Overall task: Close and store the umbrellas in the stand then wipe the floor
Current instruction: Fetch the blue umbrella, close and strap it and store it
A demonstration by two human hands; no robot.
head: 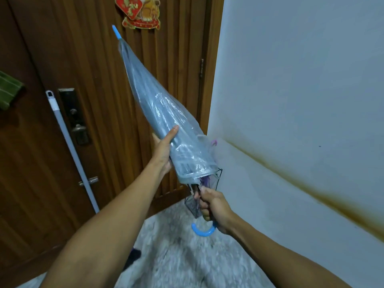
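The folded clear umbrella (166, 125) slants up across the wooden door (93, 59), its blue tip near the red ornament (138, 12). The right hand (214, 206) is clenched round the shaft above the blue hook handle; the left hand (164, 148) grasps the canopy midway. A mop pole (70, 146) leans on the door, left of the umbrella.

Both my arms are stretched forward, left hand (164, 150) cupped palm-in (thumb up top), right hand (214, 206) fisted tight, lower down.
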